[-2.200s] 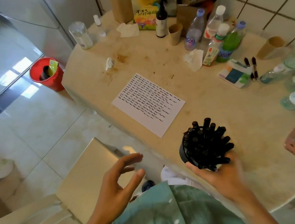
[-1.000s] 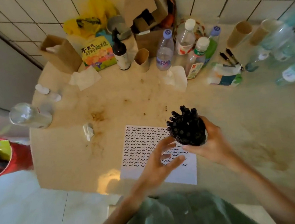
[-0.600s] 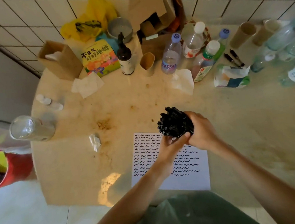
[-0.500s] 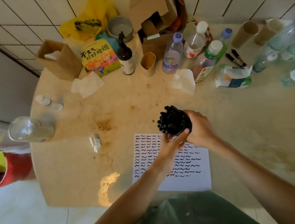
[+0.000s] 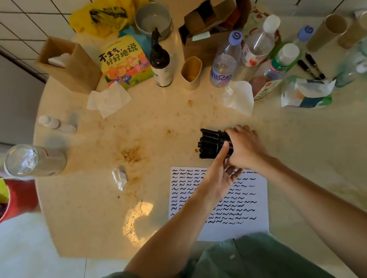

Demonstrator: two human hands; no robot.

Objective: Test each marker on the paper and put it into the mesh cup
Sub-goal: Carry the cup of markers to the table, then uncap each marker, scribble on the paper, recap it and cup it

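Now your counter (image 5: 153, 124) fills most of the view, round-edged and stained, with the paper (image 5: 251, 220) lying flat at its near edge, covered in rows of black squiggles. Both your forearms reach forward over that sheet and meet just past its far edge.

Your right hand (image 5: 246, 147) is curled round the cup (image 5: 230, 145), wrapped over its body from the right so that little of the mesh shows. The cup is tipped onto its side with its mouth toward the left, and the markers (image 5: 209, 144) jut out of it as a tight black bundle, just above the counter. Your left hand (image 5: 216, 176) comes up from below, palm turned partly up, its thumb stretched along the bundle and touching the markers near the cup's mouth; the other fingers lie loosely spread under the cup, over the top of the paper. Whether that hand truly pinches any marker, you cannot tell from here.

Half a second ago the cup stood more upright in your grip, marker ends pointing up and to the left; since then you have laid it further over and lowered it. Your left thumb has slid up from the cup's base onto the bundle.

Two loose pens (image 5: 309, 67) lie far off at the back right, among the bottles.
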